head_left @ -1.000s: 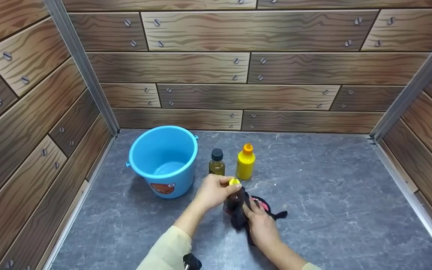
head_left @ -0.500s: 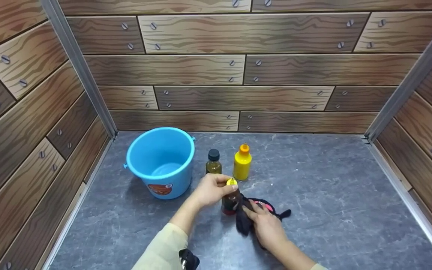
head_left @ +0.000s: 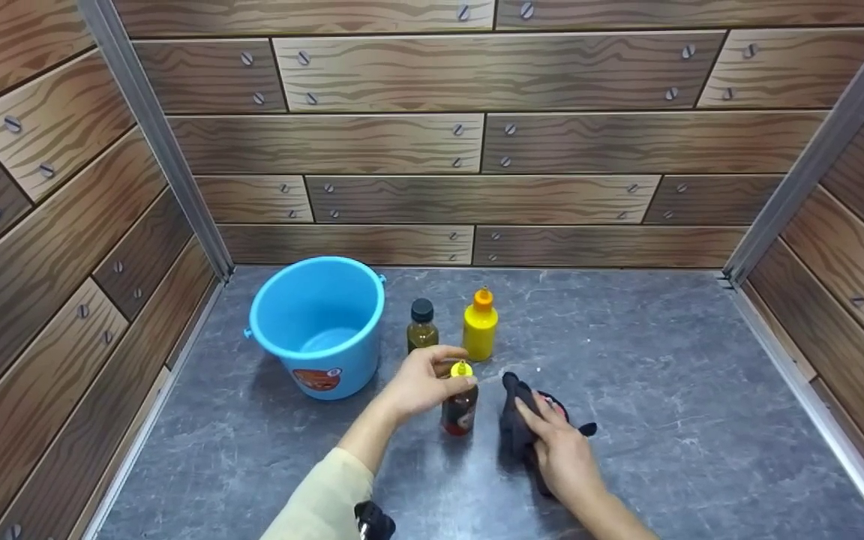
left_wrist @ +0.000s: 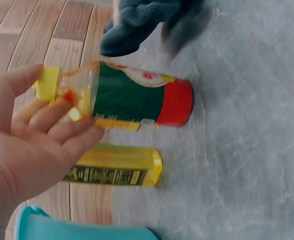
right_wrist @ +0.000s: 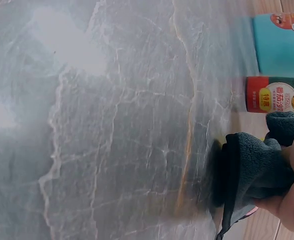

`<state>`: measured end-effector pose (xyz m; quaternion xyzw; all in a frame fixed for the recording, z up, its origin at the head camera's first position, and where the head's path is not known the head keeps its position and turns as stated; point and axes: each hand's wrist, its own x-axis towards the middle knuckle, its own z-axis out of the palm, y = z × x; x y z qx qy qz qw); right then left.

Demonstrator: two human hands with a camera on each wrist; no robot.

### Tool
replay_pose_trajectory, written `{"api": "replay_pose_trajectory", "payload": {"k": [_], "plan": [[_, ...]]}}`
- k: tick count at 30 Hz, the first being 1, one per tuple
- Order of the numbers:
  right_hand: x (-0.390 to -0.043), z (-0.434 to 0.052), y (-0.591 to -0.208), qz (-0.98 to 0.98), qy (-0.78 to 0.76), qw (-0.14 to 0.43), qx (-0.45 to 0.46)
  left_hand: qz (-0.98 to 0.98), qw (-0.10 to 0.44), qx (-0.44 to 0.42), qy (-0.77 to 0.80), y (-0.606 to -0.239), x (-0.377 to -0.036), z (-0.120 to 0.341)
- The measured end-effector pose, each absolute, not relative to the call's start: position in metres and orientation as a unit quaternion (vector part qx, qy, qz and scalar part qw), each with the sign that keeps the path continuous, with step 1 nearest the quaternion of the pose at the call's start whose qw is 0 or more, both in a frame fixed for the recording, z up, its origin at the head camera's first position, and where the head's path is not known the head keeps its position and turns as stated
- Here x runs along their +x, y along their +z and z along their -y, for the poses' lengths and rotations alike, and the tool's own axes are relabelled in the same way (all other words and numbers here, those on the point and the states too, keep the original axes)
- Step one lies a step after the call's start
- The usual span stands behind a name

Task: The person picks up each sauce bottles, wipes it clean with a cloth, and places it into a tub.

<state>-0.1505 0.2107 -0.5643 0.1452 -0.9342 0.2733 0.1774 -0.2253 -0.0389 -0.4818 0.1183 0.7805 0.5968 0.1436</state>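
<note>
Left hand [head_left: 424, 382], near a blue bucket [head_left: 357, 364], pinches the yellow cap [head_left: 461, 370] of an upright sauce bottle [head_left: 460, 414] on the gray table [head_left: 672, 420]; to its right, apart from the bottle, a dark cloth [head_left: 516, 421] is gripped by the right hand [head_left: 568, 459].

On the counter [head_left: 664, 420], the bucket [head_left: 361, 361] stands at left — to its right, the rear left bottle [head_left: 422, 331] and rear right bottle [head_left: 480, 334]. Before these stands the front bottle [head_left: 460, 412] — left hand [head_left: 418, 384] at its top, cloth [head_left: 516, 421] in the right hand [head_left: 565, 451] to its right.
</note>
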Motion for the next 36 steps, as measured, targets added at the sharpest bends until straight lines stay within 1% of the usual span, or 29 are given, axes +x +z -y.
{"api": "replay_pose_trajectory", "payload": {"k": [5,9,13,20,28,36], "plan": [[-0.151,-0.211,-0.56,0.93,0.288,0.185,0.132,-0.808,0.063,0.048,0.585,-0.483,-0.219,0.029],[-0.152,-0.209,-0.558,0.926,0.291,0.203,0.13,-0.807,0.045,0.018,0.588,-0.486,-0.219,0.027],[-0.151,-0.206,-0.556,0.925,0.296,0.202,0.128,-0.797,0.054,0.026,0.6,-0.49,-0.224,0.032],[-0.153,-0.199,-0.551,0.921,0.323,0.181,0.122,-0.807,0.094,0.049,0.581,-0.486,-0.234,0.039],[-0.158,-0.185,-0.548,0.903,0.363,0.184,0.136,-0.823,0.106,0.079,0.552,-0.485,-0.238,0.041],[-0.166,-0.172,-0.545,0.897,0.371,0.191,0.146,-0.813,0.116,0.074,0.565,-0.486,-0.239,0.042]]}}
